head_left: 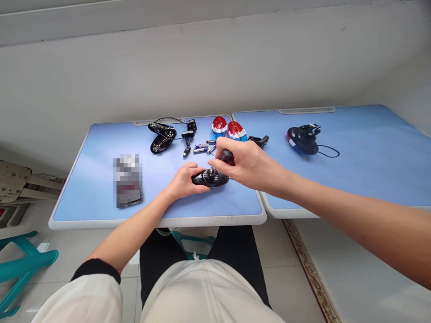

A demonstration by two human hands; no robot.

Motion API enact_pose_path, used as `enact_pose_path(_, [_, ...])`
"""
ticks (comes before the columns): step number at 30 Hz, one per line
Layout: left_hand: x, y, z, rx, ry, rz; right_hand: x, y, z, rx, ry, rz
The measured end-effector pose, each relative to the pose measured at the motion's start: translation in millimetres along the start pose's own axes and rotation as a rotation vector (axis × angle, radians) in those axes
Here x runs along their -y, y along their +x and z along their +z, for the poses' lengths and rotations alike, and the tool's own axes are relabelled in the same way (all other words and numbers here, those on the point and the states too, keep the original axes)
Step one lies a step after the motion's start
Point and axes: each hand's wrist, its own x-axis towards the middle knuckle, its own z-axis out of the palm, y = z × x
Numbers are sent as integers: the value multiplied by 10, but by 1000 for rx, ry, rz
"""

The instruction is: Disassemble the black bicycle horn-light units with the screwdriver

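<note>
On the blue table, my left hand (185,181) grips the left end of a glossy black plastic housing (220,180), thumb at the near edge and fingers at the far side. My right hand (247,162) is closed around the dark handle of a screwdriver (226,156), just above the housing; where its tip meets the part is hard to make out. Several batteries (201,150) lie right behind the hands. Two red and blue lamp covers (219,126) rest beyond them, and a black clamp (258,141) lies partly behind my right hand.
An opened black shell (162,139) with wiring sits at the back left, beside small black bracket parts (187,143). A phone (129,197), partly blurred out, lies at left. On the right-hand table (363,175) stands a similar black unit (304,139) with a cable loop. A wall runs behind.
</note>
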Motion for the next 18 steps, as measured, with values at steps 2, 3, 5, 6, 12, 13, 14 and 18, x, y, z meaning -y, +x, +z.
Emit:
enact_pose_path(2, [1, 1, -2, -6, -21, 0, -9, 22, -57, 71, 24, -15])
enact_pose_path(3, [0, 1, -3, -10, -29, 2, -15, 32, -92, 116, 25, -31])
enact_pose_path(5, [-3, 1, -6, -16, -27, -1, -27, 51, -158, 184, -2, -54])
enact_pose_path(6, [-7, 1, -7, -17, -25, -4, -31, 57, -181, 204, -28, -59])
enact_pose_path(12, [-28, 4, -8, -26, -20, -3, -48, 80, -186, 125, -203, -62])
enact_pose_path(13, [-28, 5, -8, -26, -13, -1, -55, 84, -188, 104, -196, -64])
enact_pose_path(14, [-28, 7, -8, -26, -2, -2, -61, 87, -196, 94, -186, -71])
enact_pose_path(18, [-16, 9, -5, -23, 19, -2, -61, 100, -243, 145, -215, -125])
